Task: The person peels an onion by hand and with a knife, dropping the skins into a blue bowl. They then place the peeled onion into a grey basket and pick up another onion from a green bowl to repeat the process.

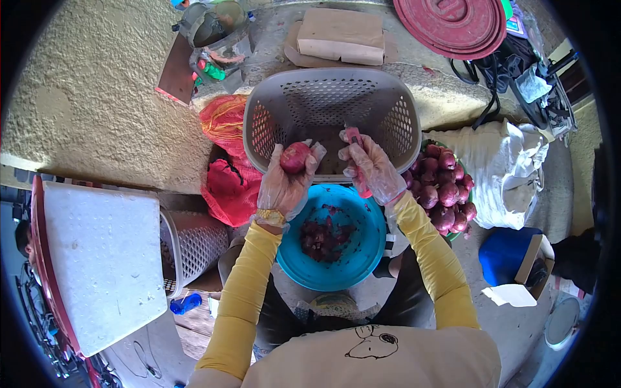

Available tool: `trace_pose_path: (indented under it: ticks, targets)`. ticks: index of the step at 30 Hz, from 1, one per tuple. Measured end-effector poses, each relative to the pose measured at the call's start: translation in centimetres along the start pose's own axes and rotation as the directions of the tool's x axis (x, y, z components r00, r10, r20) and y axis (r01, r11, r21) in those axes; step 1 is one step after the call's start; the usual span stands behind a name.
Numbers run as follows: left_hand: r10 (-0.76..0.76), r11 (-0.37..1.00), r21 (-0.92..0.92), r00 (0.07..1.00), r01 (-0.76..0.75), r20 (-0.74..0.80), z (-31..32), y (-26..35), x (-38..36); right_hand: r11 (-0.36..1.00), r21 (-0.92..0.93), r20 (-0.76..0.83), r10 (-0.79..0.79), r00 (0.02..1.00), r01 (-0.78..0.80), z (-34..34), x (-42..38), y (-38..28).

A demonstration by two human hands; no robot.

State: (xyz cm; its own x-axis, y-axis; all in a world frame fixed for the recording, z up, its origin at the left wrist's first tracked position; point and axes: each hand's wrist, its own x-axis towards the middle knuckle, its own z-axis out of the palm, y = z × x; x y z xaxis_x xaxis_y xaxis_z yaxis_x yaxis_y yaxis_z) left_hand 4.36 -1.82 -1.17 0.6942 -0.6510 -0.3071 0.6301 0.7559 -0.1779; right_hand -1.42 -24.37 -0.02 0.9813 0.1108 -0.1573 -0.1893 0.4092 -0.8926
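Note:
A red onion [295, 158] rests in the fingers of my left hand [288, 184], which wears a clear plastic glove. My right hand [375, 169], gloved too, is closed around a slim tool with a pink handle [353, 136]; its working end cannot be made out. Both hands are over the near rim of a grey perforated basket [259, 87]. Below them stands a turquoise basin [291, 262] with dark red onion skins [325, 240] in it. Beside my right wrist, a heap of red onions [446, 187] fills a green-rimmed container.
Red net sacks [226, 184] lie left of the basket, and a white sack [511, 171] lies to the right. A brown cardboard box [341, 35] and a red lid [451, 26] sit on the ledge behind. A white foam board [103, 258] is at left, near another perforated basket [200, 246].

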Motion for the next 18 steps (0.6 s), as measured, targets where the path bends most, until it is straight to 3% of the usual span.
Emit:
trace_pose_path:
  ticks: [2,4,5,7,9,11,13,15,18]
  targets:
    - [-0.083,0.996,-0.032,0.995,0.085,0.055,0.0,-0.3,0.0,0.998,-0.051,-0.013,-0.025,1.0,0.024,0.5,0.0,-0.3]
    - [0.129,0.975,0.199,0.98,-0.098,-0.15,1.8,-1.8,-0.1,0.993,-0.105,-0.021,-0.052,0.998,0.049,1.0,0.1,-0.5]
    - [0.129,0.975,0.199,0.98,-0.098,-0.149,1.5,-1.9,0.1,0.99,-0.113,-0.031,-0.091,0.995,0.086,1.3,0.1,-0.5]
    - [0.15,0.899,0.423,0.988,-0.117,-0.044,1.1,-2.1,0.3,0.985,-0.12,-0.041,-0.128,0.991,0.123,1.5,-0.1,-0.7]
    - [0.112,0.899,0.431,0.992,-0.074,-0.063,1.3,-2.3,0.4,0.977,-0.204,0.018,-0.063,0.998,0.066,1.4,-0.4,-1.4]
    - [0.073,0.899,0.437,0.994,-0.029,-0.084,1.1,-2.3,0.4,0.983,-0.135,0.052,-0.12,0.991,0.126,1.1,0.0,-0.3]
    - [-0.12,0.915,0.384,0.992,0.128,-0.043,0.2,-1.8,0.5,0.981,-0.064,0.084,-0.178,0.981,0.183,1.2,0.1,-0.3]
    - [-0.14,0.913,0.381,0.989,0.147,-0.047,-0.5,-1.7,0.5,0.982,-0.167,0.068,-0.074,0.995,0.084,1.2,-0.2,-0.8]
    - [-0.136,0.906,0.394,0.988,0.152,-0.068,-0.7,-1.9,0.3,0.986,-0.061,0.078,-0.149,0.986,0.154,0.9,0.4,0.3]
